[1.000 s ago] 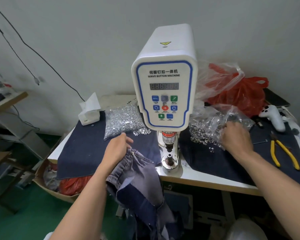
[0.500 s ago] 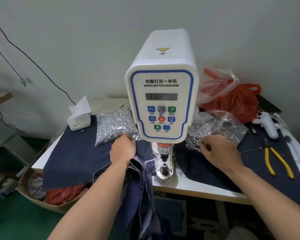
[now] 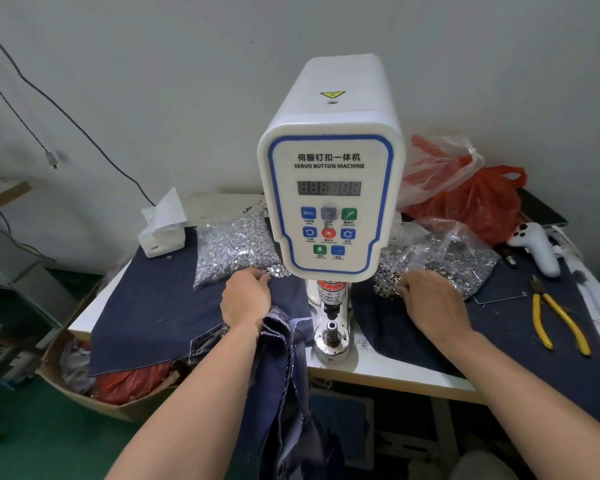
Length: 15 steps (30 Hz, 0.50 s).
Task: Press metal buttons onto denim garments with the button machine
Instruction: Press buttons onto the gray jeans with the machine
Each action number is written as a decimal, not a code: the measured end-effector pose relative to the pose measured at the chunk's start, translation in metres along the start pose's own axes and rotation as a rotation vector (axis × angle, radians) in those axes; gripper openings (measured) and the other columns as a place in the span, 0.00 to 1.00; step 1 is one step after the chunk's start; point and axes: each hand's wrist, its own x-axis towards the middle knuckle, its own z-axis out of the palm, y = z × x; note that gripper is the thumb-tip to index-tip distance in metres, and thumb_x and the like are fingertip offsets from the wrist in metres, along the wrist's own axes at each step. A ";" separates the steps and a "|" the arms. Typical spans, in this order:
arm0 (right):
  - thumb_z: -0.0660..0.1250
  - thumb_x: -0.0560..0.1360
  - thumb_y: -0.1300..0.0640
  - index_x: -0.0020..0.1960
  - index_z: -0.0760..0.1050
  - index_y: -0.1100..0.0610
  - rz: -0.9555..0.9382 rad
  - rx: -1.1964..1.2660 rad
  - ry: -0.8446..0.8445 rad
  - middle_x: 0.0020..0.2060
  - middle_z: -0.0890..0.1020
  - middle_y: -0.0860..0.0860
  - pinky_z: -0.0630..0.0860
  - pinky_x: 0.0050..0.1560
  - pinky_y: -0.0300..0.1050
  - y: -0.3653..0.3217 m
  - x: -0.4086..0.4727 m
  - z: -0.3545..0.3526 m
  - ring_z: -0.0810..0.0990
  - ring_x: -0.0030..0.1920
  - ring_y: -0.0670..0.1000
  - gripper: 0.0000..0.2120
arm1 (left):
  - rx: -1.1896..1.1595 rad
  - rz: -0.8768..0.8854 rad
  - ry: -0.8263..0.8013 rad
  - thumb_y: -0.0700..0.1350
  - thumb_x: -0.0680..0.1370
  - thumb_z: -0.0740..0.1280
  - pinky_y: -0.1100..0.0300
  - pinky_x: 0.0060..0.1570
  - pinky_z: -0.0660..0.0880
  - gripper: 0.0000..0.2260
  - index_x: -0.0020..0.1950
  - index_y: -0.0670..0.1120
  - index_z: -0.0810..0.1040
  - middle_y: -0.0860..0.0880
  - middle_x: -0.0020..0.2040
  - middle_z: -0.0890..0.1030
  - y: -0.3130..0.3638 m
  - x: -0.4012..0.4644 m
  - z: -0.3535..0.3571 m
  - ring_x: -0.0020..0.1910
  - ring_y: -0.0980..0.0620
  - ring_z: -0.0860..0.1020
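Left hand [image 3: 246, 299] grips denim garment [image 3: 281, 344] & touches loose buttons [image 3: 276, 271]; right hand [image 3: 426, 299], fingers curled, picks at ring pile [image 3: 388, 278] beside button machine [image 3: 329, 202].

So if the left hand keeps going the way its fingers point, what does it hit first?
Most likely the loose silver buttons spilling from the clear bag. The left hand points up and right toward them, fingertips nearly there. The machine head lies just beyond, though depth is unclear.

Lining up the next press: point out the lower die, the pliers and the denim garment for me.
lower die [image 3: 331, 330]: head view, on its metal post top.
pliers [image 3: 557, 315]: head view, on one yellow handle.
denim garment [image 3: 280, 344]: head view, on the fold hanging off the table edge.
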 end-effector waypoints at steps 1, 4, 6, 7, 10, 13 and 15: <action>0.68 0.80 0.53 0.45 0.80 0.55 0.003 -0.011 -0.002 0.40 0.81 0.53 0.79 0.41 0.52 0.000 -0.001 -0.001 0.81 0.44 0.58 0.07 | -0.008 0.004 -0.002 0.51 0.82 0.69 0.52 0.45 0.70 0.06 0.54 0.54 0.86 0.45 0.52 0.86 -0.001 -0.001 0.000 0.50 0.39 0.81; 0.67 0.80 0.55 0.48 0.79 0.56 0.004 -0.073 0.004 0.45 0.82 0.55 0.77 0.39 0.51 -0.003 0.000 -0.003 0.81 0.45 0.59 0.05 | -0.022 0.003 -0.006 0.50 0.83 0.69 0.52 0.45 0.70 0.05 0.54 0.54 0.85 0.46 0.51 0.86 -0.002 -0.002 -0.001 0.47 0.42 0.79; 0.67 0.81 0.52 0.50 0.77 0.55 -0.033 -0.109 -0.021 0.49 0.81 0.54 0.77 0.40 0.52 -0.005 0.001 -0.003 0.81 0.48 0.59 0.06 | -0.026 -0.007 -0.019 0.50 0.83 0.69 0.52 0.44 0.71 0.05 0.53 0.54 0.85 0.47 0.51 0.85 -0.002 -0.002 -0.002 0.45 0.45 0.76; 0.65 0.81 0.52 0.51 0.77 0.55 -0.051 -0.128 -0.038 0.49 0.81 0.54 0.78 0.42 0.52 -0.006 0.002 -0.003 0.81 0.49 0.58 0.06 | -0.028 -0.014 -0.031 0.50 0.82 0.69 0.52 0.45 0.71 0.05 0.54 0.53 0.85 0.47 0.52 0.85 -0.002 -0.002 -0.003 0.46 0.44 0.77; 0.63 0.81 0.58 0.51 0.79 0.55 -0.030 -0.120 -0.040 0.47 0.82 0.53 0.80 0.43 0.52 -0.009 0.004 -0.006 0.82 0.48 0.58 0.06 | -0.049 -0.039 -0.056 0.50 0.82 0.70 0.53 0.46 0.72 0.06 0.56 0.53 0.85 0.47 0.54 0.85 -0.003 -0.002 -0.005 0.53 0.42 0.81; 0.65 0.81 0.56 0.46 0.79 0.56 0.031 -0.002 -0.038 0.43 0.82 0.53 0.80 0.43 0.52 -0.009 0.004 -0.009 0.82 0.47 0.59 0.07 | -0.069 -0.062 -0.056 0.49 0.82 0.70 0.52 0.45 0.72 0.04 0.53 0.53 0.85 0.47 0.54 0.85 -0.003 -0.001 -0.005 0.50 0.44 0.77; 0.67 0.81 0.53 0.44 0.78 0.55 0.064 0.074 -0.039 0.40 0.82 0.53 0.78 0.42 0.52 -0.006 0.003 -0.008 0.82 0.44 0.59 0.09 | -0.068 -0.071 -0.054 0.47 0.82 0.70 0.52 0.44 0.72 0.04 0.51 0.52 0.85 0.46 0.54 0.85 -0.003 -0.001 -0.005 0.49 0.44 0.76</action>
